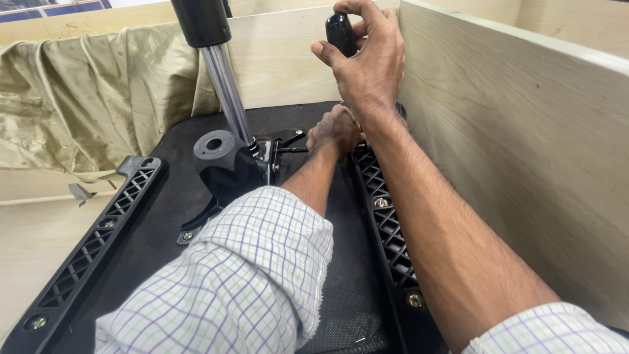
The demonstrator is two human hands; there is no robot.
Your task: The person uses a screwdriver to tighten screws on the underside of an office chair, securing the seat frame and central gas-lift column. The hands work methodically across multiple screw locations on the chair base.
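An upturned chair seat (pixel 164 216), black and covered in dark fabric, lies on a pale wooden bench (pixel 26 249) boxed in by light wood panels: one along the back (pixel 282 59) and a taller one on the right (pixel 524 151). A crumpled olive-gold cloth (pixel 85 105) hangs over the back panel at the left. Two black ribbed plastic brackets run along the seat, one on the left (pixel 92 255) and one on the right (pixel 386 229), each fixed with brass-coloured screws. At the middle sits the black tilt mechanism (pixel 229 164) with a shiny metal column (pixel 226 92) rising from it. The right hand (pixel 367 59) is raised, its grip clamped around a black screwdriver handle (pixel 342 31) held upright near the right panel. The left hand (pixel 334 128) rests low on the seat beside the mechanism, fingers curled; whether its grip holds anything I cannot tell.
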